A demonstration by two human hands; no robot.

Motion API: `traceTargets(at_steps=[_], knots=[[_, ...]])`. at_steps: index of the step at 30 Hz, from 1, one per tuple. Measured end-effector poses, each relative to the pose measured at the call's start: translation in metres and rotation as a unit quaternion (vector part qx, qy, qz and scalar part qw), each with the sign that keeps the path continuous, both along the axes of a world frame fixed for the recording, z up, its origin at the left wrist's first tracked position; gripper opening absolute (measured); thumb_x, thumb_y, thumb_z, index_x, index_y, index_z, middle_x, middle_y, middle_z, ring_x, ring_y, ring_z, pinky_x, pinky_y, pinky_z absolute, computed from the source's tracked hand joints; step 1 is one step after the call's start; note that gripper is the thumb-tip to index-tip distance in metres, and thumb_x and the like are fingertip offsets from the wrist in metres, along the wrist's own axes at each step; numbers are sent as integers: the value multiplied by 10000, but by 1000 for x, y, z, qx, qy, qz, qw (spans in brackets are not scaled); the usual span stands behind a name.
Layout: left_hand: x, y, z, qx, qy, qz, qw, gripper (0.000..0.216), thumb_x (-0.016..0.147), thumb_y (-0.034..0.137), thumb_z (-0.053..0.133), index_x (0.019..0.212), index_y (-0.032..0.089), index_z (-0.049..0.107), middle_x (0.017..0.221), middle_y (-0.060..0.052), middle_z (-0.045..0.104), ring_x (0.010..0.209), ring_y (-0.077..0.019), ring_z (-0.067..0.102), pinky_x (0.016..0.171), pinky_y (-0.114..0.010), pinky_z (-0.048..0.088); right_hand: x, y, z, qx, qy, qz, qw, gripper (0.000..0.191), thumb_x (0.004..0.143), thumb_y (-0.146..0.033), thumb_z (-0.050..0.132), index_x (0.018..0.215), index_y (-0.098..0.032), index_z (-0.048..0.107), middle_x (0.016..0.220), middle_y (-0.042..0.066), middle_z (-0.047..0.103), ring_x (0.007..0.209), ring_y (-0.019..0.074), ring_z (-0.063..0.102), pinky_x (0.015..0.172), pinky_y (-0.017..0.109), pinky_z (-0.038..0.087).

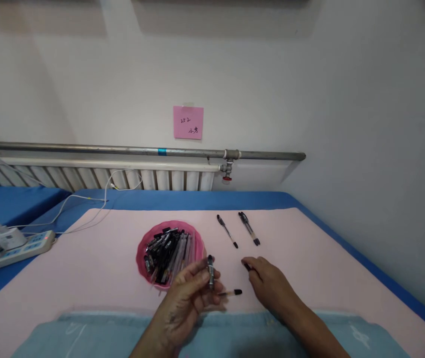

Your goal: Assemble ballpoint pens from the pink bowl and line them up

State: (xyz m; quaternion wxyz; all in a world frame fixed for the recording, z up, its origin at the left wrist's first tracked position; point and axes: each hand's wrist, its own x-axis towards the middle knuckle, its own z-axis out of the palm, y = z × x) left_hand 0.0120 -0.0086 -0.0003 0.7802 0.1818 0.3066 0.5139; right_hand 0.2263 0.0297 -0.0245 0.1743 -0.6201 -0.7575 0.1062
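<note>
My left hand (pixel 190 298) is closed round a clear-barrelled pen (pixel 231 293) whose black tip points right, and its fingertips also pinch a small dark pen cap (pixel 210 271) held upright. My right hand (pixel 268 283) rests knuckles-up on the pink mat, fingers curled over a small black piece (pixel 247 266) at its fingertips. A pink bowl (pixel 143 248) full of several black and clear pens sits just left of the hands. Two assembled black pens (pixel 227 231) (pixel 249 228) lie side by side beyond my right hand.
The pink mat (pixel 85 268) covers a blue table (pixel 182 200) against a white wall. A white power strip (pixel 11 246) with cables lies at the left. A light blue towel (pixel 235 333) lies along the near edge. A radiator and pipe (pixel 123 149) run behind.
</note>
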Motion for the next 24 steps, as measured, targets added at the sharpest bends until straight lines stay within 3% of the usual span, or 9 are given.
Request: traceTargets(at_steps=[4,8,11,14,18,24], knots=[[-13,4,6,20,17,25,999,264,666,127,713,913,142,622,724,-35,677,640,-142,649,598,-261,523,1,-1,-2,-15,-1,8,1000,383,790,-90,386,1086,-155,621,921,83,638,868,204,615,783,317,458],[-18,7,8,16,20,30,999,204,652,150,726,821,140,612,678,-30,669,633,-154,648,561,-254,514,-2,-6,9,-8,5,7,1000,353,815,-138,394,1107,-152,593,896,87,607,824,220,606,729,335,456],[-19,8,8,9,15,46,999,174,667,180,720,787,143,599,678,-29,669,637,-158,648,552,-254,505,-12,-14,25,12,36,24,999,237,860,-200,378,938,-184,602,875,68,594,781,199,591,708,318,447],[-19,10,7,3,-7,68,998,157,679,193,714,765,137,596,677,-33,672,607,-139,636,535,-229,487,-25,-24,35,-10,93,109,990,190,867,-194,397,788,-222,568,798,24,596,718,166,578,658,277,442],[-22,12,7,-40,-36,88,995,147,707,169,688,826,115,620,687,-43,676,597,-122,636,528,-204,484,-37,-32,29,-39,70,180,980,198,834,-150,436,852,-235,614,889,41,625,826,193,585,723,304,448],[-26,16,6,-80,-74,108,988,95,793,109,580,875,92,625,677,-41,664,595,-103,636,520,-180,501,-44,-34,18,-59,7,188,980,246,773,-94,467,892,-227,637,919,54,644,877,213,587,736,310,458]])
